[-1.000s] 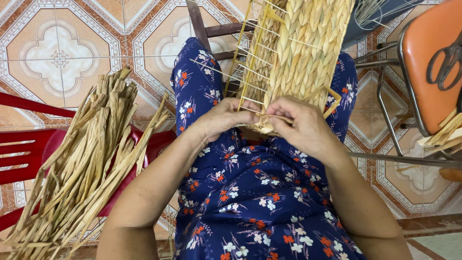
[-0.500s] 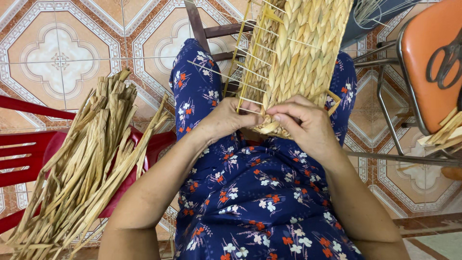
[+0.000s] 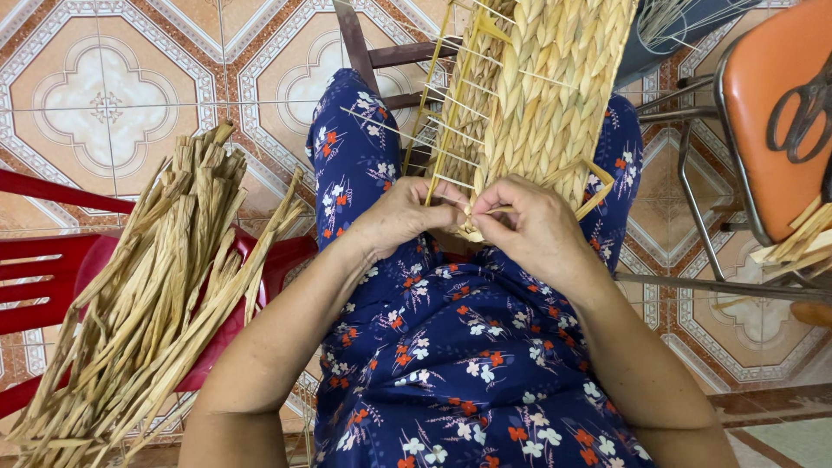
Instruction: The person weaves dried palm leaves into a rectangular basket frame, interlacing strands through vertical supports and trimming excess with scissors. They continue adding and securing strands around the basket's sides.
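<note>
Two bare forearms run up from the bottom edge of the view over a lap in dark blue cloth (image 3: pixel 459 364) printed with small red and white flowers. Just beyond, both hands meet at the lower end of a woven straw panel (image 3: pixel 555 95), which rests on the lap and leans away over the knees. The left hand (image 3: pixel 399 217) closes its fingers around the panel's left bottom corner, where thin yellow ribs stand bare of weaving. The right hand (image 3: pixel 537 230) pinches a loose straw strand (image 3: pixel 498 209) between thumb and forefinger, fingers pressed together on it, right at the panel's bottom edge. A yellow band loops out beside that hand at the panel's right corner.

To the left of the lap, a thick bundle of dried straw leaves (image 3: pixel 165 303) lies across a red plastic chair (image 3: pixel 43 277), its ends fanning toward the lower left corner. Farther off, a dark wooden frame (image 3: pixel 381 61) shows behind the panel above the knees. At the right edge stands an orange stool (image 3: pixel 763 139) with metal legs; black scissors (image 3: pixel 806 104) lie on its seat, with a few straw pieces beside them. Patterned tiles (image 3: pixel 104 95) cover the floor.
</note>
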